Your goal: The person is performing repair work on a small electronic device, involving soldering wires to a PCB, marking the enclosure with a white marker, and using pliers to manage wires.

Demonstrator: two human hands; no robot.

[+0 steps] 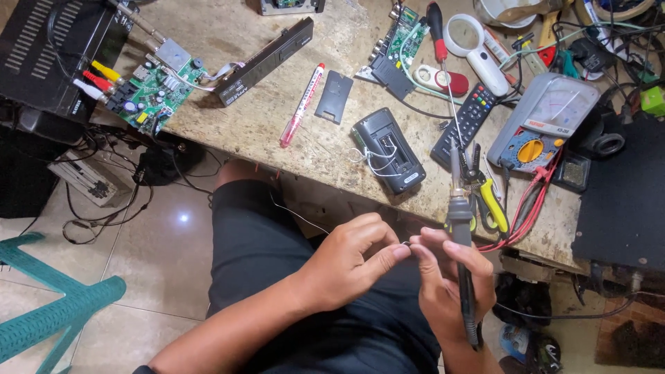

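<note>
Sitting at my stone workbench (291, 131), I keep both hands over my lap below its edge. My right hand (450, 277) is wrapped tight around a black soldering iron (463, 235), tip pointing up. My left hand (353, 260) pinches a thin white wire (298, 216) between thumb and forefinger, touching my right fingertips.

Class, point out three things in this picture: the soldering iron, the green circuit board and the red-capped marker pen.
soldering iron (460, 228): head view, on its dark handle.
green circuit board (154, 86): head view, on the board's middle.
marker pen (303, 104): head view, on its white barrel.
</note>
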